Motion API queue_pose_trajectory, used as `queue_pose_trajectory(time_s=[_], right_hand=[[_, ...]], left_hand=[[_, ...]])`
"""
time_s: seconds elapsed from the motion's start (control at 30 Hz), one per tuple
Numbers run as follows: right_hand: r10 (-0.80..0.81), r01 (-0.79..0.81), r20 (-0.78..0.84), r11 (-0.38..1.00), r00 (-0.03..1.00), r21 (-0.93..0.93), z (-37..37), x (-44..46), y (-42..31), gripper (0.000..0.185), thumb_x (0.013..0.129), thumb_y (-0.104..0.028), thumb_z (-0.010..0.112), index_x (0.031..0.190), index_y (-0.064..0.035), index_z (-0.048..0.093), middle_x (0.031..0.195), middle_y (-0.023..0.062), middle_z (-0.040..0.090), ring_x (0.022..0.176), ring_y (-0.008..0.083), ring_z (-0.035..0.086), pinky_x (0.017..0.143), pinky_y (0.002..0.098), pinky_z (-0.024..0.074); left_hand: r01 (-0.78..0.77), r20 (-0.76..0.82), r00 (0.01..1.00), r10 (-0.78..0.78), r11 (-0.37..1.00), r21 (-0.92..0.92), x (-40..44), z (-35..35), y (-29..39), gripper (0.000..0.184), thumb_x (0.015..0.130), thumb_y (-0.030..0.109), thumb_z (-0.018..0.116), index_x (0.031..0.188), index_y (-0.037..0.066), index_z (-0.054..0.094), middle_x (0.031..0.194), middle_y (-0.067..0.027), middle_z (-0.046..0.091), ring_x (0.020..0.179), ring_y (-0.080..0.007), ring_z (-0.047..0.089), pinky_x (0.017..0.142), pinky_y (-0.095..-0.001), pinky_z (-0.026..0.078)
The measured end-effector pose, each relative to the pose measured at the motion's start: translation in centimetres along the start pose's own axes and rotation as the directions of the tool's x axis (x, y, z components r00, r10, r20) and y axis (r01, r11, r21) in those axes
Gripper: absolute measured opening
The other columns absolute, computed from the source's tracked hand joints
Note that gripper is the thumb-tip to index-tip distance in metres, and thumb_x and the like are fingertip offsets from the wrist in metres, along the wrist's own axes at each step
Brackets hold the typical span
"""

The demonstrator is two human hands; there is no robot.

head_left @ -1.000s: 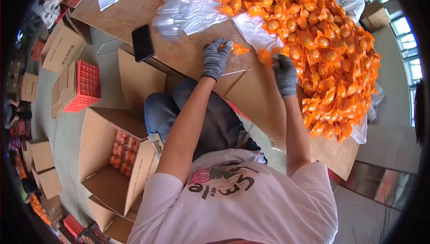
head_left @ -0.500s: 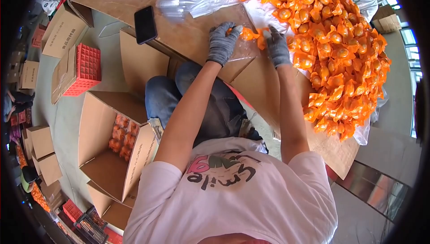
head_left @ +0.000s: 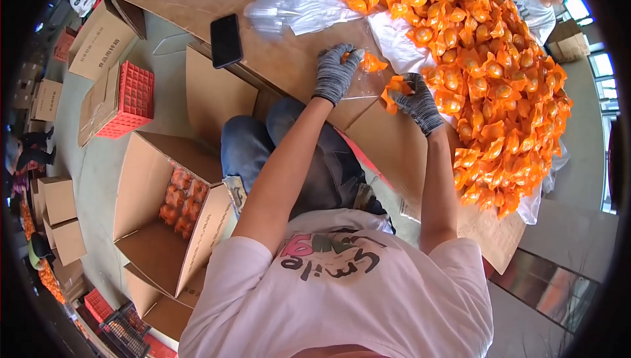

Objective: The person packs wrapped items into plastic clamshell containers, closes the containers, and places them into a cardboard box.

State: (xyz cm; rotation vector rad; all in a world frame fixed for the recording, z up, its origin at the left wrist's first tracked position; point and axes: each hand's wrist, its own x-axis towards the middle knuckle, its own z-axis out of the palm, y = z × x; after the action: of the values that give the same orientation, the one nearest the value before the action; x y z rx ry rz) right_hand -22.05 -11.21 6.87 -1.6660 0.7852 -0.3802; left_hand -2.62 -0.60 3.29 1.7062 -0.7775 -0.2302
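My left hand (head_left: 336, 74), in a grey knit glove, is closed at the table edge, with orange wrapper showing at its fingertips. An orange-wrapped ball (head_left: 373, 63) lies just beyond those fingers, on or in clear plastic I cannot fully make out. My right hand (head_left: 419, 105), gloved alike, grips another orange-wrapped ball (head_left: 396, 90) between thumb and fingers, a little above the brown board. Right beside it rises a big heap of orange-wrapped balls (head_left: 490, 88), round pieces in twisted, shiny film.
A black phone (head_left: 226, 41) lies at the table's left edge. Clear plastic trays (head_left: 279, 3) are stacked behind my left hand. An open carton (head_left: 151, 226) holding packed orange pieces stands left of my knees, near a red crate (head_left: 135, 98). Another person (head_left: 529, 3) is across the table.
My right hand has drawn toward me, away from the left hand, carrying an orange-wrapped ball. The whole view has shifted slightly.
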Motion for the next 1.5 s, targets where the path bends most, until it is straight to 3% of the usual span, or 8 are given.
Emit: queue_pose_trajectory(time_s=[0.17,0.4,0.6,0.9,1.07,1.2,1.4,1.5], right_hand=[[-0.152,0.140,-0.071,0.978,0.986,-0.152,0.7,-2.0,0.5,0.046,0.074,-0.005,0.075,0.111,-0.0026,0.048,0.103,0.0068,0.056,0.091,0.0135,0.057,0.082,0.0261,0.0486],[-0.096,0.158,-0.170,0.900,0.981,0.405,6.7,-2.9,-5.1,0.035,0.075,-0.009,0.076,0.101,-0.0021,0.055,0.086,0.0066,0.062,0.067,0.0105,0.058,0.056,0.0236,0.0488],[-0.512,0.327,-0.183,0.744,0.839,-0.583,10.6,-1.4,-2.3,0.039,0.069,-0.012,0.076,0.102,-0.0098,0.056,0.097,0.0153,0.058,0.088,0.0332,0.061,0.074,0.0387,0.0507],[-0.591,0.553,-0.014,0.762,0.807,-0.337,4.9,0.3,-0.6,0.021,0.079,0.000,0.064,0.099,-0.0031,0.063,0.097,0.0125,0.062,0.091,0.0250,0.060,0.082,0.0327,0.0478],[-0.406,-0.129,-0.305,0.406,0.861,-0.905,-3.4,-0.5,-2.6,0.040,0.077,-0.028,0.068,0.114,-0.0149,0.061,0.108,0.0154,0.059,0.099,0.0368,0.055,0.084,0.0437,0.0463],[-0.073,-0.319,-0.424,0.547,0.903,-0.774,-5.1,4.0,0.6,0.055,0.083,-0.040,0.059,0.131,-0.0165,0.044,0.109,0.0253,0.056,0.106,0.0420,0.052,0.088,0.0476,0.0446],[-0.146,0.019,-0.103,0.656,0.984,-0.755,-3.8,4.9,0.6,0.058,0.072,-0.041,0.074,0.113,-0.0026,0.057,0.107,0.0215,0.062,0.104,0.0353,0.057,0.090,0.0376,0.0448],[-0.041,0.041,-0.138,0.999,0.990,-0.001,-1.8,2.8,0.7,0.052,0.077,-0.031,0.075,0.116,-0.0039,0.054,0.100,0.0092,0.063,0.087,0.0212,0.062,0.076,0.0315,0.0505]], left_hand=[[0.076,0.028,0.997,-0.075,0.996,-0.039,0.2,0.1,0.2,0.033,0.079,0.035,0.069,0.089,0.004,0.067,0.085,-0.0135,0.065,0.081,-0.0264,0.056,0.082,-0.0369,0.044],[-0.002,0.043,0.999,0.004,1.000,-0.031,0.5,0.4,-1.3,0.026,0.084,0.026,0.068,0.092,0.001,0.066,0.086,-0.0098,0.064,0.075,-0.0155,0.058,0.073,-0.0297,0.049],[0.106,0.162,0.983,-0.087,0.988,-0.114,1.0,-0.8,-0.2,0.026,0.086,0.024,0.066,0.099,0.001,0.064,0.089,-0.0059,0.064,0.080,-0.0124,0.057,0.078,-0.0270,0.048],[-0.075,-0.054,0.996,0.066,0.983,-0.166,0.6,0.8,-1.2,0.027,0.082,0.027,0.068,0.089,0.001,0.064,0.083,-0.0155,0.064,0.077,-0.0271,0.061,0.074,-0.0367,0.048],[0.014,0.009,1.000,-0.013,0.994,-0.111,0.9,0.6,-1.2,0.026,0.082,0.027,0.068,0.088,0.002,0.065,0.083,-0.0128,0.065,0.077,-0.0247,0.059,0.077,-0.0359,0.047],[0.033,0.045,0.999,-0.028,0.992,-0.123,0.6,-0.2,0.2,0.027,0.083,0.027,0.067,0.088,0.000,0.064,0.079,-0.0125,0.063,0.071,-0.0200,0.059,0.070,-0.0329,0.048],[-0.038,0.012,0.999,0.039,0.996,-0.080,0.7,0.1,-0.8,0.028,0.084,0.027,0.067,0.088,0.000,0.063,0.078,-0.0108,0.062,0.072,-0.0168,0.058,0.071,-0.0324,0.049],[0.081,0.061,0.996,-0.072,0.983,-0.167,0.8,0.1,-0.9,0.027,0.084,0.025,0.067,0.090,-0.001,0.064,0.081,-0.0091,0.063,0.074,-0.0148,0.058,0.073,-0.0316,0.049]])
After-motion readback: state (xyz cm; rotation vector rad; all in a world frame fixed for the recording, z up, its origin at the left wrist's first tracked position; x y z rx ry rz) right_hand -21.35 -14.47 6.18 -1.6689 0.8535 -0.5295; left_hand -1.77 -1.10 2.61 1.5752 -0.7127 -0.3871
